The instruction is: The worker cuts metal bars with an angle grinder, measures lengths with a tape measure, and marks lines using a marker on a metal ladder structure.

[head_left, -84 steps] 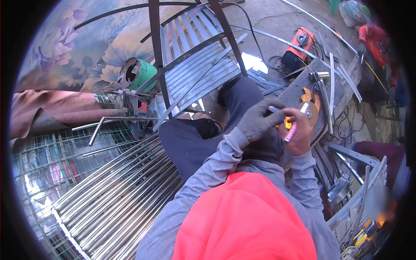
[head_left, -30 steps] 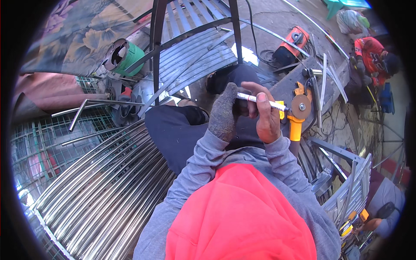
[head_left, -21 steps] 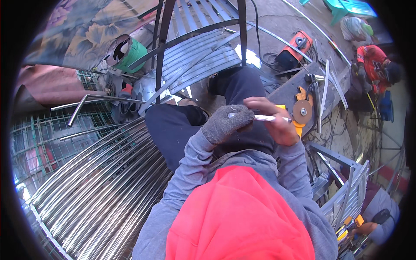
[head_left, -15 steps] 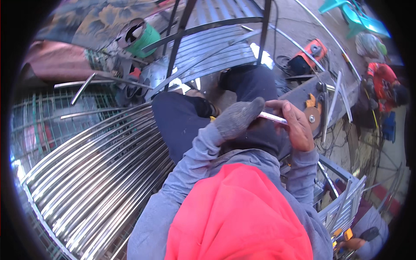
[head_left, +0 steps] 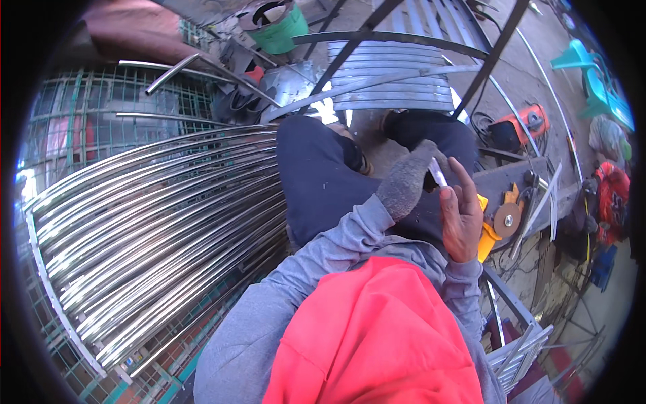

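My left hand (head_left: pixel 408 180), in a grey knit glove, is closed around a slim object (head_left: pixel 438 172) with a pale shiny edge and a dark side; its kind does not show. It is held above my lap, between my knees. Bare and turned edge-on, my right hand (head_left: pixel 461 219) is beside it with fingers apart. Its thumb tip lies close to the lower end of the object; whether they touch I cannot tell. Just right of this hand, an angle grinder with a brown disc (head_left: pixel 508 220) and yellow parts (head_left: pixel 490 237) rests by a dark board (head_left: pixel 518 176).
Long shiny metal tubes (head_left: pixel 168 202) lie side by side at my left over green mesh. Ahead are a dark metal frame (head_left: pixel 404 37), corrugated sheet (head_left: pixel 390 74) and a green bucket (head_left: pixel 277 30). To the right are an orange machine (head_left: pixel 528 124), teal chair (head_left: pixel 592 84) and a person in red (head_left: pixel 612 202).
The view has swung, so the scene sits farther right. The slim object has turned from nearly level to steep. My right fingers have straightened upward, and more yellow shows beside that hand.
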Demonstrator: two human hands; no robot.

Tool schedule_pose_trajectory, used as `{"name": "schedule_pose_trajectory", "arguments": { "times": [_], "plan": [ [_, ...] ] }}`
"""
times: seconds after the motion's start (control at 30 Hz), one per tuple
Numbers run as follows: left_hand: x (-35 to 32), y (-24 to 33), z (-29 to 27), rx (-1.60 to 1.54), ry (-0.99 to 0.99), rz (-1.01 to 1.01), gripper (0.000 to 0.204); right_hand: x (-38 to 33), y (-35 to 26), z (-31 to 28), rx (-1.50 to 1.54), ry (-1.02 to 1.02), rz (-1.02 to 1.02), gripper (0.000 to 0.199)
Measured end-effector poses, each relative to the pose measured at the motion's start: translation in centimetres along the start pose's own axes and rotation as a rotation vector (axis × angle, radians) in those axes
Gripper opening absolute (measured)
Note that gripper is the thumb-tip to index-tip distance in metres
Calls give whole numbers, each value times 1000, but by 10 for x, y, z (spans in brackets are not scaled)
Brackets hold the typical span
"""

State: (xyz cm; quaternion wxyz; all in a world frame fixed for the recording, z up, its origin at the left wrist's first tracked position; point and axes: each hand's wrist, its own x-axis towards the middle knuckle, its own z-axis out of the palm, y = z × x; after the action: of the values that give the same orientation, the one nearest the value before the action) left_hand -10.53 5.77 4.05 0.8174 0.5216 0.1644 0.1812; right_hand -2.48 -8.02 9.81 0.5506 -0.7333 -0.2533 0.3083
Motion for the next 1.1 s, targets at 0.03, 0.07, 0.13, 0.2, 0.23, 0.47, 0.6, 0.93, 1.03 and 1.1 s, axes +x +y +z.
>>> {"name": "schedule_pose_trajectory", "arguments": {
  "times": [0.03, 0.07, 0.13, 0.2, 0.23, 0.47, 0.6, 0.93, 1.03, 1.1],
  "plan": [
    [1, 2, -1, 102, -20, 38, 33, -1, 1, 3, -1, -4, -6, 54],
    [3, 4, -1, 298, 31, 150, 27, 0, 3, 3, -8, -21, -27, 53],
    [-3, 12, 0, 71, 54, 10, 24, -1, 1, 4, -45, -77, -57, 52],
    [0, 26, -9, -185, 15, -248, 29, -2, 9, 10, -65, -115, -84, 52],
    [-1, 23, -13, -187, -7, -247, 29, -3, 12, 10, -19, -147, -44, 52],
    [-3, 10, -24, -19, -198, -159, 50, -3, -3, 16, 564, -386, 278, 57],
    [-11, 3, -24, -242, -284, -321, 53, -3, 1, 21, 554, -340, 262, 56],
    [1, -4, -56, -334, -230, -196, 58, 4, 23, 17, 559, -338, 245, 48],
    [23, -33, -117, -421, 258, -136, 47, 4, 30, 18, 511, -215, 238, 47],
    [45, -44, -167, -651, 650, -343, 47, 4, 40, 12, 554, -100, 234, 48]
  ]
}}
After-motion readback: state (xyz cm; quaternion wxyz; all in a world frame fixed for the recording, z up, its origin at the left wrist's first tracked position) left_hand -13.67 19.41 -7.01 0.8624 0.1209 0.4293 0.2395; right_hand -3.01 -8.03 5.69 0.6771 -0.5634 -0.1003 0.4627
